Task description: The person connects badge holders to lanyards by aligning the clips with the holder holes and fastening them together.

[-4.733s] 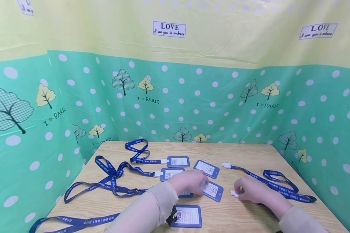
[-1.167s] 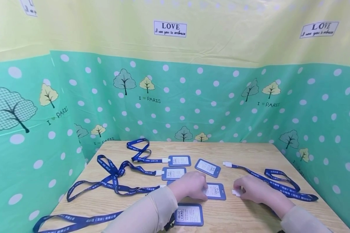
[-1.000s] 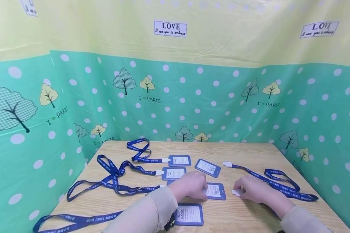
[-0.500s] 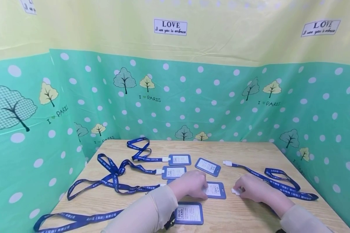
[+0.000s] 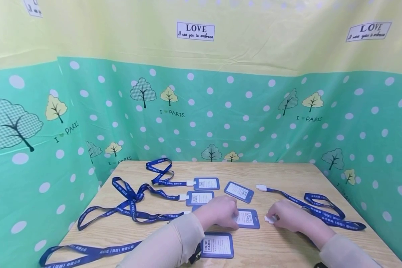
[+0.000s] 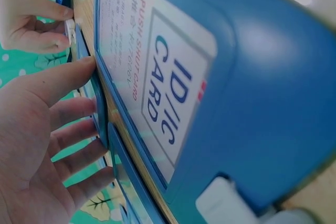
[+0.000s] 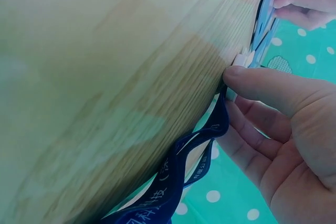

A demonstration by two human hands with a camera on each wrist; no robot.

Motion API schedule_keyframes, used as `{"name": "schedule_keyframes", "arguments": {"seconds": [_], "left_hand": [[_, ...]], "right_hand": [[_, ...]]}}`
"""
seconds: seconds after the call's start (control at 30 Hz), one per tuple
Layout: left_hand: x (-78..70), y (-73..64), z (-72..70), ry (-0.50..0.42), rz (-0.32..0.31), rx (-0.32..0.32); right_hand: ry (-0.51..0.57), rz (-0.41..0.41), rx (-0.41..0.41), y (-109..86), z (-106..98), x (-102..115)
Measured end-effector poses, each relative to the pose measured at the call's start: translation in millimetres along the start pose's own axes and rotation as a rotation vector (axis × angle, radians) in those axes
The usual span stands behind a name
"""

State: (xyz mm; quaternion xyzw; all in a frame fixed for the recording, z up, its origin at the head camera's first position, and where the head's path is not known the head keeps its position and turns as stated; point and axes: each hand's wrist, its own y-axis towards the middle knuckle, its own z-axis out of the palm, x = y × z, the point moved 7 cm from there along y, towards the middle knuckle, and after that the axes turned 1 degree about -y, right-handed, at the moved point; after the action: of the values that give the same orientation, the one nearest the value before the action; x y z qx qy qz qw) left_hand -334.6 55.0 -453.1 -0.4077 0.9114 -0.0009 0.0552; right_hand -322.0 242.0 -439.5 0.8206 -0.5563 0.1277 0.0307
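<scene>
My left hand point(image 5: 221, 213) holds a blue badge holder point(image 5: 249, 219) flat on the table, its slotted end pointing right. In the left wrist view, thumb and fingers lie along opposite edges of that holder point(image 6: 98, 95). To its right, a small gap away, my right hand point(image 5: 289, 216) pinches the white plastic clip point(image 5: 269, 220) of a blue lanyard, clip pointing left. The right wrist view has thumb and fingers on that clip point(image 7: 239, 61), with the printed blue strap point(image 7: 176, 166) trailing behind. Part of the held holder is hidden beneath my left hand.
A loose badge holder point(image 5: 239, 192) and a lanyard clip point(image 5: 261, 188) lie farther back. At left, badge holders point(image 5: 206, 184) point(image 5: 200, 198) are joined to blue lanyards point(image 5: 132, 204). Another holder point(image 5: 217, 245) lies in front, near my left forearm. A patterned curtain point(image 5: 201, 111) surrounds the wooden table point(image 5: 278, 175).
Since the oldest frame, the badge holder under my left hand has turned from slanted to nearly straight. Over the last half second, the clip in my right hand has moved slightly left, toward it.
</scene>
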Motion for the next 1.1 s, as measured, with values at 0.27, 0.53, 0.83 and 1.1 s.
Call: {"name": "schedule_keyframes", "arguments": {"seconds": [0.27,0.53,0.83,1.1], "left_hand": [[-0.4,-1.4,0.1,-0.014,0.001,0.013],[-1.3,-2.2,0.0,-0.018,0.008,0.013],[0.1,-2.3,-0.9,-0.026,-0.009,0.012],[1.0,-1.6,-0.5,-0.031,-0.012,0.006]], "right_hand": [[-0.010,-0.030,0.005,1.9,2,4],[-0.013,-0.061,0.000,3.2,3,6],[-0.008,-0.071,0.011,6.3,4,7],[-0.007,-0.131,0.015,6.9,3,13]]}}
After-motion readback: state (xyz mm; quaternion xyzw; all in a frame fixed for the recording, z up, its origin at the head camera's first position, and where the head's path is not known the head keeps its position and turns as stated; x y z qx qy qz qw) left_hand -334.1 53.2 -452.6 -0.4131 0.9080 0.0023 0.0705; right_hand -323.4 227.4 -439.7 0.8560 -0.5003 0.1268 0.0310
